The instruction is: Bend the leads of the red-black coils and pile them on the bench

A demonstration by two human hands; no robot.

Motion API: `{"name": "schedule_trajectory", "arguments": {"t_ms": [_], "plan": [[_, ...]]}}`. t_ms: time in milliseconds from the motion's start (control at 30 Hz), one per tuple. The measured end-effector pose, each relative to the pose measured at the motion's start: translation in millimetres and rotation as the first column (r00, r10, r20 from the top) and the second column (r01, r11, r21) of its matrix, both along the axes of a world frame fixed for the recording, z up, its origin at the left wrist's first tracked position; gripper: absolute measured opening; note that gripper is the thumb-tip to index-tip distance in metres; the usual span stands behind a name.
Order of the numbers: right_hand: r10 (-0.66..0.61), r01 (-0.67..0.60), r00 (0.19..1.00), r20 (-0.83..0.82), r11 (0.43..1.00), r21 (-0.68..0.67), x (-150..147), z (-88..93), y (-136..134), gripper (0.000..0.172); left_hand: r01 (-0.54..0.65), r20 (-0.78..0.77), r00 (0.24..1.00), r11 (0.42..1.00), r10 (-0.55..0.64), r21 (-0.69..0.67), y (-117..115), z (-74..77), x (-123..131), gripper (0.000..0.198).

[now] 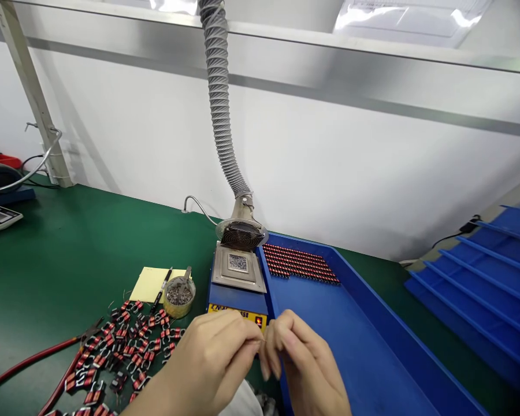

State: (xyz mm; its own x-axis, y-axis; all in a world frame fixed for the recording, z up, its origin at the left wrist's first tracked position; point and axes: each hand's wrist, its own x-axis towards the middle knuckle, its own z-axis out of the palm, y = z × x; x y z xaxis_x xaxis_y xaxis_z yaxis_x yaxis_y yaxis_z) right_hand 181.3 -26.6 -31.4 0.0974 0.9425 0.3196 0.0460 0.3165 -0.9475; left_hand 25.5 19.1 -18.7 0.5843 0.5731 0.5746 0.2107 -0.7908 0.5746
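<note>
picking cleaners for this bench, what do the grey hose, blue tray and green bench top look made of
Grey hose: ribbed flexible ducting with a dull metallic sheen, probably aluminium, possibly coated plastic. Blue tray: moulded plastic, judging by its even colour and soft gloss. Green bench top: matte mat, likely rubber; it throws almost no glare.

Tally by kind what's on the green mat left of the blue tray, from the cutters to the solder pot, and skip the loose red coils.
Solder pot: 1
Yellow notepad: 1
Pen: 1
Small round cup: 1
Metal tool standing in the cup: 1
Red-handled cutters: 1
Total: 6
</note>
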Motion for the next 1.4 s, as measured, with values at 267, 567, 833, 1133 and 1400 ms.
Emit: {"name": "schedule_trajectory", "arguments": {"t_ms": [267,567,833,1133,1400], "plan": [[-0.195,0.034,0.920,0.339,0.904,0.427,9.5,-1.3,-1.0,0.031,-0.007,0.157,0.987,0.994,0.025,-0.113,-2.3,0.3,-2.3,0.019],[-0.148,0.095,0.928,0.343,0.982,0.166,-0.9,-0.3,-3.2,0.028,-0.076,0.133,0.990,0.958,0.041,0.276,0.9,-9.3,3.5,0.030],[-0.093,0.091,0.996,0.012,0.986,0.142,4.8,-3.8,-1.4,0.028,-0.099,0.202,0.978,0.974,0.057,0.205,-0.6,-9.3,2.5,0.022],[-0.161,-0.024,0.941,0.299,0.848,0.529,2.5,0.4,4.9,0.037,0.025,0.259,0.965,0.977,0.032,-0.214,-5.5,0.5,-0.6,0.018],[-0.176,-0.053,0.927,0.330,0.811,0.583,6.0,-3.2,7.6,0.042,0.050,0.220,0.975,0.956,0.016,-0.289,-5.8,4.5,-1.2,0.019]]}}
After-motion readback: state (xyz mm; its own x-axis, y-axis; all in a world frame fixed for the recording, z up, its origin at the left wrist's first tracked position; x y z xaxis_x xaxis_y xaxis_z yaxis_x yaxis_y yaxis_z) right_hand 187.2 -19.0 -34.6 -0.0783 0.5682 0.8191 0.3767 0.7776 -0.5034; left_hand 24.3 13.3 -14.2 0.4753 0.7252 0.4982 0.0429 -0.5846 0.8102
